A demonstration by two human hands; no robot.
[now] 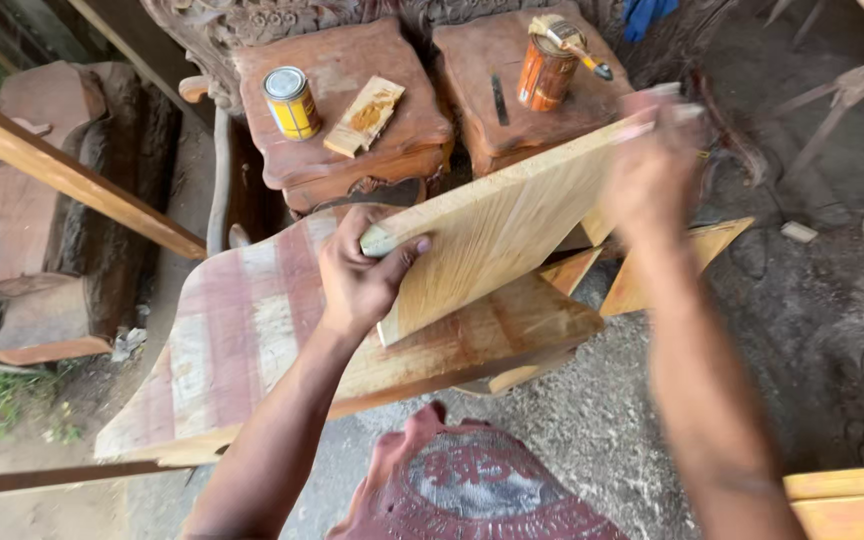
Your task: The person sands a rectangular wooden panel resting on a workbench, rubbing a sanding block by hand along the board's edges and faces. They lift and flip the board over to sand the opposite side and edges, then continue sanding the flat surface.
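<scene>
My left hand point(362, 272) grips the near left corner of a pale wooden board point(497, 225), thumb on top and fingers curled over the edge. My right hand point(652, 170), blurred by motion, presses on the board's far right end. The board lies tilted across a larger curved wooden panel point(242, 330) with reddish and pale stripes, which rests on triangular wood pieces point(652, 275).
Two carved reddish stools stand behind. The left stool point(337, 100) bears a yellow can point(292, 102) and a sanding block point(365, 116); the right stool point(492, 60) bears an orange can point(544, 72) with a brush point(572, 42) across it. Timber point(62, 170) lies left, boards point(852, 500) at bottom right, sawdust underfoot.
</scene>
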